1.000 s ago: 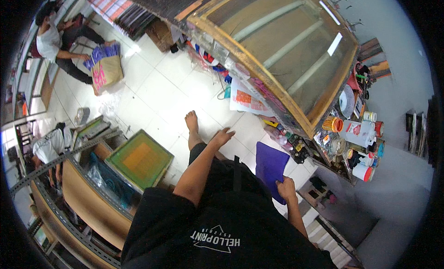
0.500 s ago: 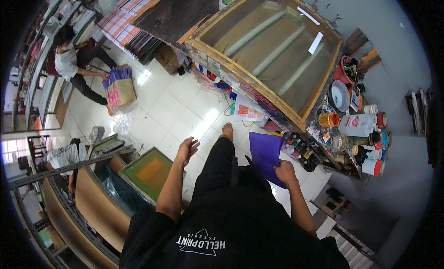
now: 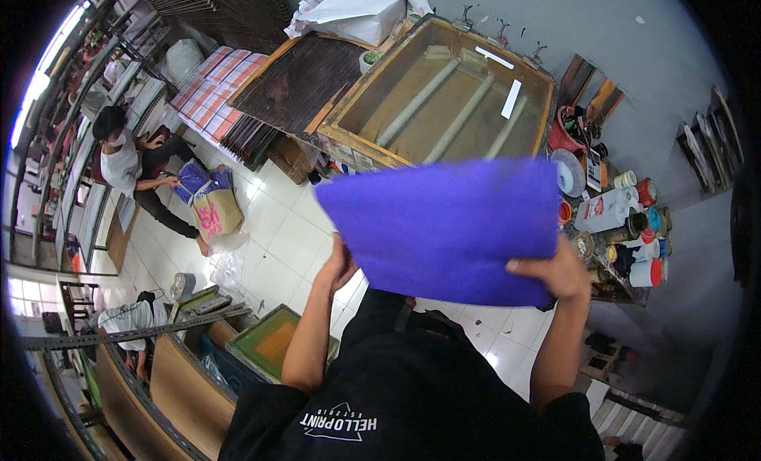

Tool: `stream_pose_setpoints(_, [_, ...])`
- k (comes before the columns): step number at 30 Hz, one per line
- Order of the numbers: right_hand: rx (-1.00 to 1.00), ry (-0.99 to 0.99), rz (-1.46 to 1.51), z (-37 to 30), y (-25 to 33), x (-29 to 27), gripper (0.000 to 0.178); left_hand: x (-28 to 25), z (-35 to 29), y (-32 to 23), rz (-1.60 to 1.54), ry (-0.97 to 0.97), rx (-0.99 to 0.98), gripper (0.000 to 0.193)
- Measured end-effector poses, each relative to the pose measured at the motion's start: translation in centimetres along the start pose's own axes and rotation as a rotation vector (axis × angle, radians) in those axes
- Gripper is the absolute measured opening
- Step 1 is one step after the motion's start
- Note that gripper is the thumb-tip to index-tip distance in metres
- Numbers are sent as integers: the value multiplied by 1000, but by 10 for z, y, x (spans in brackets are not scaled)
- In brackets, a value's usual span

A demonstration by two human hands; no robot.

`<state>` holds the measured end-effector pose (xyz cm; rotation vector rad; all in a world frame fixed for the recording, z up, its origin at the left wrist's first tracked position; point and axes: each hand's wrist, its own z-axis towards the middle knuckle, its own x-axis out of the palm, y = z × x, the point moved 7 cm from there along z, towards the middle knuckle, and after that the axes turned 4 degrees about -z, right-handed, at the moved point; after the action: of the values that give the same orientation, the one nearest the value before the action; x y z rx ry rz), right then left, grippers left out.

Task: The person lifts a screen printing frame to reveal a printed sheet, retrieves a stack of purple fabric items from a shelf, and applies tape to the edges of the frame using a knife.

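Note:
A flat, rectangular purple cloth-like sheet (image 3: 444, 231) is held up in front of my body, tilted and slightly blurred. My right hand (image 3: 563, 269) grips its right edge, the thumb lying on the face toward me and the fingers hidden behind. At the sheet's lower left edge is my left hand (image 3: 341, 264), its fingers mostly hidden behind the sheet; whether they hold it I cannot tell. The sheet covers the near part of a wood-framed glass-topped table (image 3: 412, 116) with pale tubes inside.
Paint tubs and a white jug (image 3: 606, 211) crowd a bench at the right. A green-framed screen (image 3: 273, 338) leans by wooden boards (image 3: 190, 386) at lower left. One person (image 3: 123, 164) sits at far left handling a purple and tan bag (image 3: 216, 211); another person (image 3: 135, 322) bends below.
My right hand has raised the purple sheet from beside my leg to in front of me, spreading it into view. My left hand has moved right, to the sheet's edge.

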<state>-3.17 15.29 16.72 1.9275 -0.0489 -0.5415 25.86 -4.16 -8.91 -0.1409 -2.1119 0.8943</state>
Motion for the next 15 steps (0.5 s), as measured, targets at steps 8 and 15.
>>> stream_pose_setpoints(8, [-154, -52, 421, 130, 17, -41, 63, 94, 27, -178, 180, 221, 312, 63])
stream_pose_setpoints(15, [-190, -283, 249, 236, 24, -67, 68, 94, 115, -247, 319, 196, 259, 58])
